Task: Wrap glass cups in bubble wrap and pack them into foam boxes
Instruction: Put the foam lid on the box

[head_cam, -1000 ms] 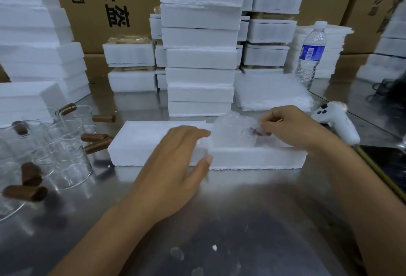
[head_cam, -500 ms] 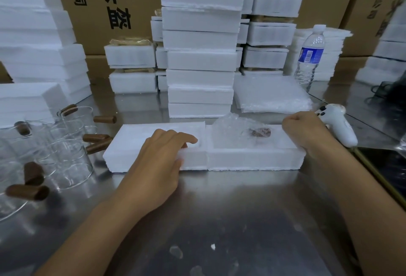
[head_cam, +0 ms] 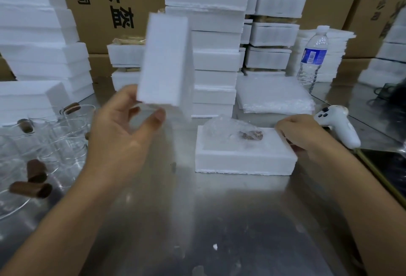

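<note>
The bubble-wrapped glass cup (head_cam: 230,131) lies in the open white foam box base (head_cam: 243,161), its long axis running left to right and its brown handle toward your right hand (head_cam: 301,135), which grips the base's right end. Your left hand (head_cam: 123,135) pinches the upright white foam lid slab (head_cam: 164,60) by its lower end, above and left of the base. Bare steel tabletop (head_cam: 219,220) lies between, with loose clear glass cups (head_cam: 55,135) at far left.
</note>
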The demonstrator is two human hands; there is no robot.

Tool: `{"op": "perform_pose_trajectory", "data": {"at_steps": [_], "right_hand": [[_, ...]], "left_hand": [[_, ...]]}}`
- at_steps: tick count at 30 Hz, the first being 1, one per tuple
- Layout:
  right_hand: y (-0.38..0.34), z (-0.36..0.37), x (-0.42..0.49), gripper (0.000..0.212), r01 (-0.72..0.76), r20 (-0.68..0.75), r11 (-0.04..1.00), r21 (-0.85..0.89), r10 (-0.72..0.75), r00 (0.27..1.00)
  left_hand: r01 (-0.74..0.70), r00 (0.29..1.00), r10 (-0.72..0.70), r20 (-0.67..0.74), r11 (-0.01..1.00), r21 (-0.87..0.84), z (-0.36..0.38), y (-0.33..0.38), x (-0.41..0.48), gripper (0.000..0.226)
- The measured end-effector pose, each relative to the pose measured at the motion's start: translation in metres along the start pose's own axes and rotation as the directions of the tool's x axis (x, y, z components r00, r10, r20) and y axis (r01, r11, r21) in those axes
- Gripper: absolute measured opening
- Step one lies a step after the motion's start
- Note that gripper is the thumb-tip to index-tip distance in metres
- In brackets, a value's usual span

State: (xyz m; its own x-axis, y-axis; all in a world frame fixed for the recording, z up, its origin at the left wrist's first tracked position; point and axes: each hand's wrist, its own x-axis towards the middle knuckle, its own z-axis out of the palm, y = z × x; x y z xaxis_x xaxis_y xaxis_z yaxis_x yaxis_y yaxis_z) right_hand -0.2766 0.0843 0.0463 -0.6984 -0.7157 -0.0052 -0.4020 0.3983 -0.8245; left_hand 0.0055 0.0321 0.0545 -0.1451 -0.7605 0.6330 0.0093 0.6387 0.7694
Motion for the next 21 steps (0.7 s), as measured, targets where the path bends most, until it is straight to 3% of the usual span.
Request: {"op": "perform_pose_trajectory", "data": {"at_steps": [3, 6, 10, 12, 17, 21], "right_hand": [[-0.005, 0.010, -0.005, 0.014, -0.017, 0.109, 0.995, 0.102, 0.006, 0.994], [-0.011, 0.019, -0.009, 0.013, 0.028, 0.159, 0.991, 0.130, -0.048, 0.986], [-0.017, 0.024, -0.009, 0.025, 0.202, -0.014, 0.926, 0.320, -0.208, 0.978], [-0.023, 0.025, -0.013, 0.029, 0.192, 0.016, 0.857, 0.478, -0.227, 0.974], [-0.032, 0.024, -0.022, 0.053, 0.013, 0.269, 0.679, 0.734, -0.308, 0.913], [-0.030, 0.017, -0.027, 0.049, -0.014, 0.280, 0.655, 0.756, -0.304, 0.911]], "left_hand": [[0.089, 0.988, -0.127, -0.090, 0.935, -0.343, -0.005, -0.003, 0.007, 0.023], [0.183, 0.971, -0.240, 0.010, 0.711, -0.679, -0.011, -0.006, 0.013, 0.020], [0.301, 0.925, -0.344, 0.160, 0.410, -0.861, -0.012, -0.007, 0.011, 0.027], [0.337, 0.911, -0.350, 0.218, 0.329, -0.882, -0.006, -0.009, 0.006, 0.028], [0.533, 0.840, -0.304, 0.450, 0.311, -0.787, 0.007, -0.016, -0.003, 0.041], [0.587, 0.809, -0.263, 0.526, 0.417, -0.694, 0.010, -0.019, -0.007, 0.035]]}}
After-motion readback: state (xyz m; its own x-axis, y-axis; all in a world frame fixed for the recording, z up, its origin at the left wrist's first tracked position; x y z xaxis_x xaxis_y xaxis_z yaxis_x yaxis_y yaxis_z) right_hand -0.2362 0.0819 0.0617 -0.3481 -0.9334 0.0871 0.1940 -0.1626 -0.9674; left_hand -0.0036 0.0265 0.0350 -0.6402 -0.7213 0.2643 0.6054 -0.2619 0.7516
